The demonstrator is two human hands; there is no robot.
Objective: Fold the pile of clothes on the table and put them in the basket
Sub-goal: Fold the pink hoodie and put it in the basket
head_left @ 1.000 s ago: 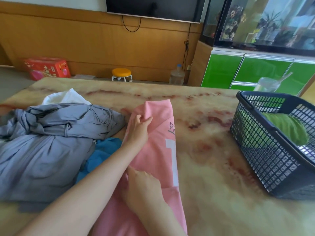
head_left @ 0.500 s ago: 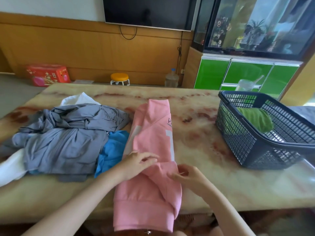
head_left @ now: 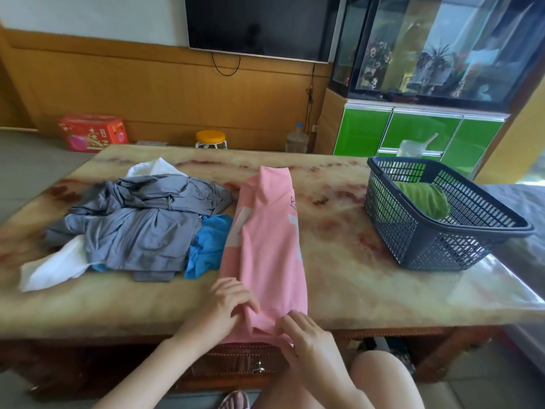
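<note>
A pink garment lies folded into a long strip down the middle of the marble table. Its near end hangs at the table's front edge. My left hand grips the left side of that near end, and my right hand pinches the right side. To the left lies a pile: a grey garment, a blue one and a white one. A dark mesh basket stands at the right with a rolled green garment inside.
A plastic cup with a straw stands behind the basket. Beyond the table are a yellow stool, a water jug, a red box and green cabinets. A drawer handle shows under the table edge.
The camera pulled back. Both hands slid down the pink garment from its middle to its near end, which has come up from hanging over the table edge.
</note>
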